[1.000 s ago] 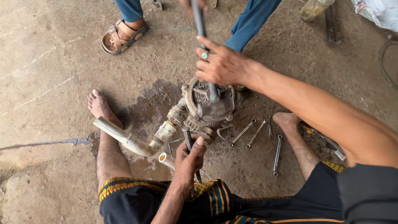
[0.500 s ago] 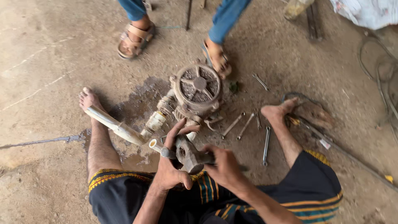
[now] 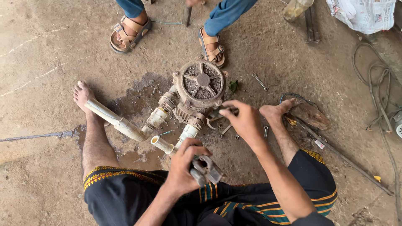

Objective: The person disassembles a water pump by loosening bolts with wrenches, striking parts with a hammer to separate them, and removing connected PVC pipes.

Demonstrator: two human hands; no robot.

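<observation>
Ground: bare dirt floor [image 3: 50, 54], dusty, with a dark wet patch [image 3: 138, 94] left of the pump.
Pump: rusty round pump [image 3: 200, 86] standing on the floor between the seated person's bare feet, its spoked face up.
Right hand: right hand [image 3: 245, 121] at the pump's lower right edge, fingertips pinched on a small part there; which part, cannot tell.
Left hand: left hand [image 3: 184, 165] clenched around a metal wrench [image 3: 205, 169], held above the lap, just below the pipe ends.
Pipes: 2 pale pipes [image 3: 125, 127] running from the pump's left side; the longer one lies across the left leg.
Spanners: 1 spanner [image 3: 260, 82] on the floor right of the pump; others lie under the right hand.
Bystander: 2 sandalled feet [image 3: 127, 30] in blue trousers, just beyond the pump.
Edges: cables [image 3: 377, 83] and a white sack [image 3: 364, 14] at right.
</observation>
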